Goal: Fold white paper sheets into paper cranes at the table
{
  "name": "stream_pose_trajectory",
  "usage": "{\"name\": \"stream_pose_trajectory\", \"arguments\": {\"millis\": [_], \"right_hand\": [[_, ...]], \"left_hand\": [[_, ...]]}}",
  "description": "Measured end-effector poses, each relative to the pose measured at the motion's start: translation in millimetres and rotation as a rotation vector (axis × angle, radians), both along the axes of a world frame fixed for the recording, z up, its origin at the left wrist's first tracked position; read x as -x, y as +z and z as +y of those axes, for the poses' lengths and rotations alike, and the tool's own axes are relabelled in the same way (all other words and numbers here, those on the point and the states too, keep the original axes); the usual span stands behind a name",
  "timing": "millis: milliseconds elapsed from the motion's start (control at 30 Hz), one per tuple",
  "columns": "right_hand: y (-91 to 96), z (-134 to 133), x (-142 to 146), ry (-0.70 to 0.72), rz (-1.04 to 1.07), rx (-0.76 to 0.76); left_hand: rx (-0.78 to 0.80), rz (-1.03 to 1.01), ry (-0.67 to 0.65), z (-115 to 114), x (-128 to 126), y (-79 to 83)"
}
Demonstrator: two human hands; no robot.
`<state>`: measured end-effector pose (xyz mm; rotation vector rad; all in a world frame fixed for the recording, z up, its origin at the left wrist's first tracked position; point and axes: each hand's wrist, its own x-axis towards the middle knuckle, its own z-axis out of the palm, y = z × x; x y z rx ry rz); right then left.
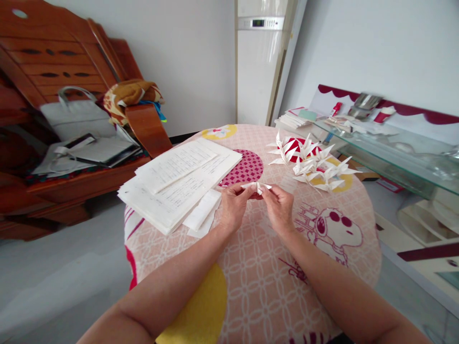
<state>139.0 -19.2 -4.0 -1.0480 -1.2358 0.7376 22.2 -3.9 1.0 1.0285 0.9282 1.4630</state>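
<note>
Between my two hands, above the middle of the round table, is a small folded piece of white paper (256,186). My left hand (234,204) pinches its left side, and my right hand (279,204) pinches its right side. The paper's pointed ends stick out sideways past the fingertips. Beyond my right hand, several white origami cranes (310,160) lie in a cluster on the tablecloth. Left of my left hand rests a stack of written sheets (179,186), with smaller paper pieces (204,210) beside it.
A patterned cloth covers the round table (258,286). At the right stands a glass-topped cabinet (387,143) with cups and papers on it. A wooden bench (139,134) on the left carries a grey bag (77,117). Behind is a tall white air conditioner (256,71).
</note>
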Motion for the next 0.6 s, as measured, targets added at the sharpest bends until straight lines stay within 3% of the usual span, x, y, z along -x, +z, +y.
{"name": "stream_pose_trajectory", "arguments": {"millis": [133,300,600], "right_hand": [[-1.2,4.7,0.4,0.003,0.160,0.090],[1.0,6.9,3.2,0.068,0.428,0.150],[-1.0,4.8,5.0,-0.023,0.279,0.098]], "left_hand": [[0.019,0.021,0.002,0.8,1.1,-3.0],[0.016,-0.091,-0.083,0.8,-0.1,-4.2],[0.037,-0.064,-0.045,-2.5,-3.4,0.7]]}}
